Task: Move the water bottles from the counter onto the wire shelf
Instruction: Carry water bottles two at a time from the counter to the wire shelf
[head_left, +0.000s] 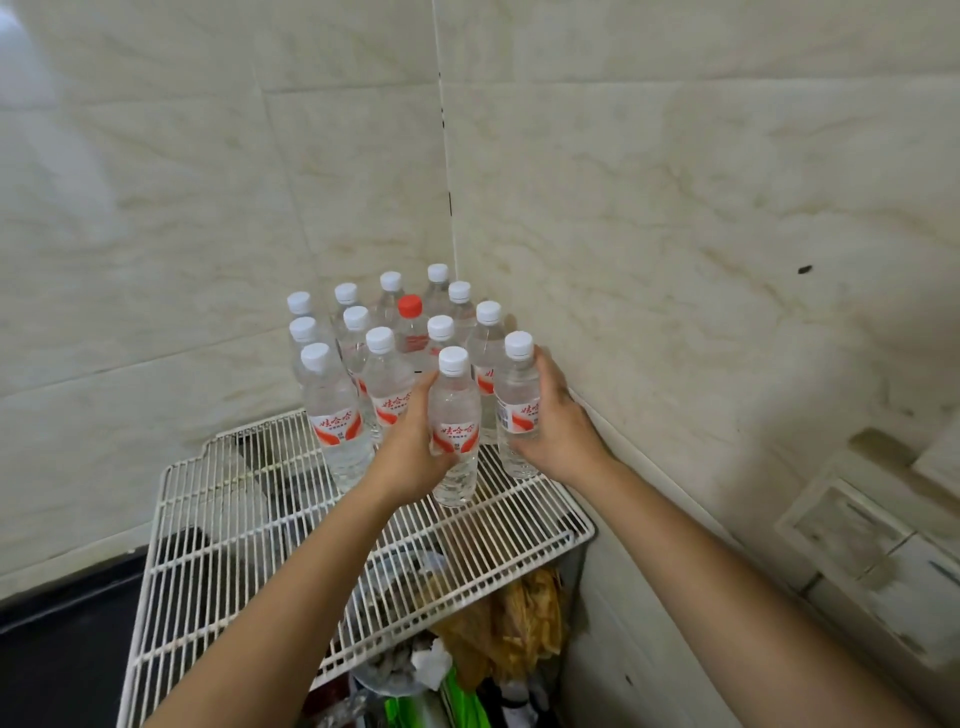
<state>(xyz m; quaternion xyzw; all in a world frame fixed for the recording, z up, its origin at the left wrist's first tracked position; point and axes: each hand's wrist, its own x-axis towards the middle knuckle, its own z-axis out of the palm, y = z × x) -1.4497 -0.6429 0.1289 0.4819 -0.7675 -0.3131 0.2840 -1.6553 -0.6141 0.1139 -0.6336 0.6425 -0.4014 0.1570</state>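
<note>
Several clear water bottles with white caps and red-and-white labels stand grouped at the back of the white wire shelf (218, 525), in the wall corner. One among them has a red cap (410, 306). My left hand (413, 452) grips the front middle bottle (453, 410), whose base rests on the wires. My right hand (558, 426) wraps around the front right bottle (517, 400), upright beside the wall.
Tiled walls meet in a corner right behind the bottles. The front and left of the wire shelf are bare. Below the shelf lie bags and packets (498, 618). A black counter (62, 639) lies at the lower left. A tiled ledge (872, 530) sits at right.
</note>
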